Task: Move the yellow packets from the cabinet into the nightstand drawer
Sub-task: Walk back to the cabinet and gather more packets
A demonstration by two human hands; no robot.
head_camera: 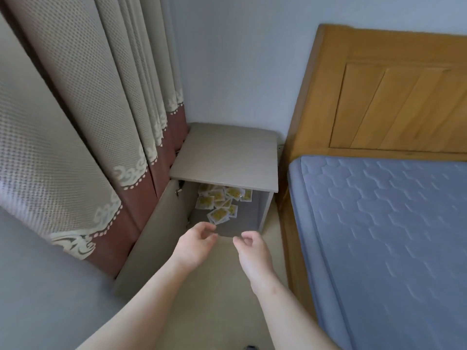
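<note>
A small grey nightstand cabinet stands in the corner between curtain and bed. Its door is swung open to the left. Several yellow packets lie scattered on the cabinet's inner floor, partly hidden under the top board. My left hand hovers just in front of the opening with fingers curled and apart, holding nothing. My right hand is beside it, a little nearer to me, fingers loosely bent and empty. Neither hand touches a packet. No drawer shows.
A bed with a blue quilted mattress and wooden headboard fills the right side. Beige and brown curtains hang on the left, close to the open door. Pale floor lies beneath my arms.
</note>
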